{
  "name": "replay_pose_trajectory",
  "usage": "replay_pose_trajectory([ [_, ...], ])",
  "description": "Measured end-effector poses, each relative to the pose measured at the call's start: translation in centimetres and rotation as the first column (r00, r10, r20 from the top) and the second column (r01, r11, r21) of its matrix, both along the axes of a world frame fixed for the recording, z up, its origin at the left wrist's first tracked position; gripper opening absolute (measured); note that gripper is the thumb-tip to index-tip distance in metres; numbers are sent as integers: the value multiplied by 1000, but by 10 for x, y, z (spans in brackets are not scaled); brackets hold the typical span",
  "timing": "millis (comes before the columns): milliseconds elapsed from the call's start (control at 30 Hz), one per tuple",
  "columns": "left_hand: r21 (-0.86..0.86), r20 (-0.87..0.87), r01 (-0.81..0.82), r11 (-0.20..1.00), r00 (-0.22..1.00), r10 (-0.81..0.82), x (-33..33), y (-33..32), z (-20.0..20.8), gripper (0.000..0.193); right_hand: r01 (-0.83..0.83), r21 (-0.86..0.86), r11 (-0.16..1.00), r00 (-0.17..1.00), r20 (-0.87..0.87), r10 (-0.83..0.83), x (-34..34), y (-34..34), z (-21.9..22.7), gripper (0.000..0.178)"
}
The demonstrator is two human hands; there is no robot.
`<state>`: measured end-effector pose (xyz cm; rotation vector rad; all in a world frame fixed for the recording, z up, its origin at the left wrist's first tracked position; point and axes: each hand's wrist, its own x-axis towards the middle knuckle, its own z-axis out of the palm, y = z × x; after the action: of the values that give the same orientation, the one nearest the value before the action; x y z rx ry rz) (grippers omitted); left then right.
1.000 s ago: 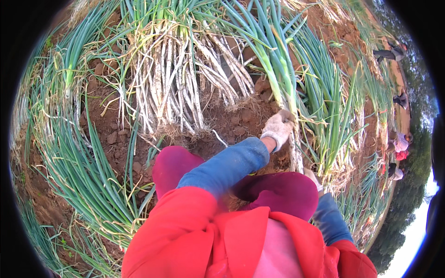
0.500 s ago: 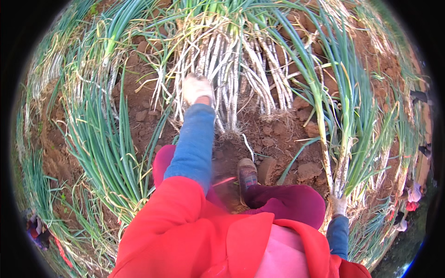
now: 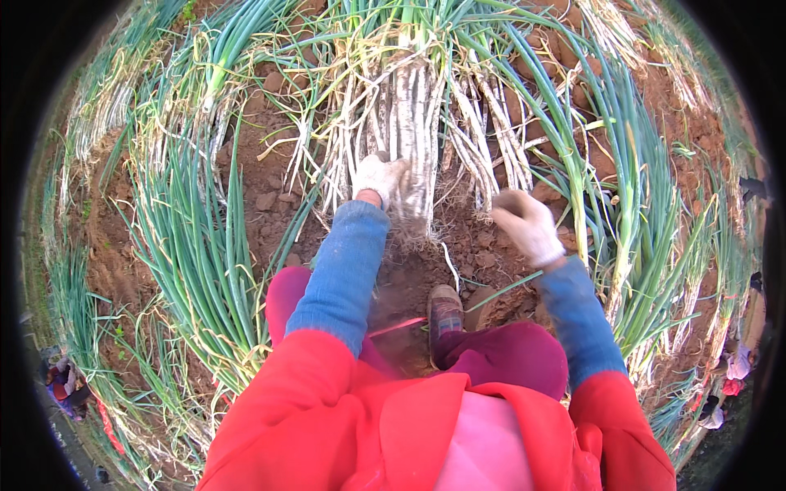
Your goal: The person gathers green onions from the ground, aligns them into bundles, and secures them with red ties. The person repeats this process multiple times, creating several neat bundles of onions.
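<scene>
Since half a second back, right hand [image 3: 530,225] has come up from the low right edge to just beside the onion bundle [image 3: 413,123]; left hand [image 3: 378,178] stays on it. Left grip closed around the white stalks near the roots; right grip curled loosely, holding nothing I can see. Bundle lies on red soil [image 3: 262,200], straight ahead of the left grip. Judgement: hold low by the roots, keep stalks aligned. Both forearms extended forward, gloved, wrists bent down; shoe [image 3: 444,315] below.

Single head-worn fisheye, looking steeply down — close over gloved hands, onion stalks, red soil
</scene>
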<state>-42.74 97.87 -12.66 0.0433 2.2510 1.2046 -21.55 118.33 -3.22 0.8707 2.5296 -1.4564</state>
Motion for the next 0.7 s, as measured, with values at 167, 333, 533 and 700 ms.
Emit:
replay_pose_trajectory([
  [167,427,321,-205,880,945,64,31,8,3,39,-85,-48,995,971,-228,72,-98,-45,-64,45],
  [333,435,553,-302,848,833,12,62,18,23,25,36,-149,988,999,36,-31,-122,-36,-112,53],
  [533,560,569,-277,781,814,-119,99,20,44,20,-159,213,964,986,80,145,-130,-6,-107,54],
  [700,307,510,-510,804,801,313,49,-19,11,12,-203,248,947,979,64,193,-103,-29,-98,43],
])
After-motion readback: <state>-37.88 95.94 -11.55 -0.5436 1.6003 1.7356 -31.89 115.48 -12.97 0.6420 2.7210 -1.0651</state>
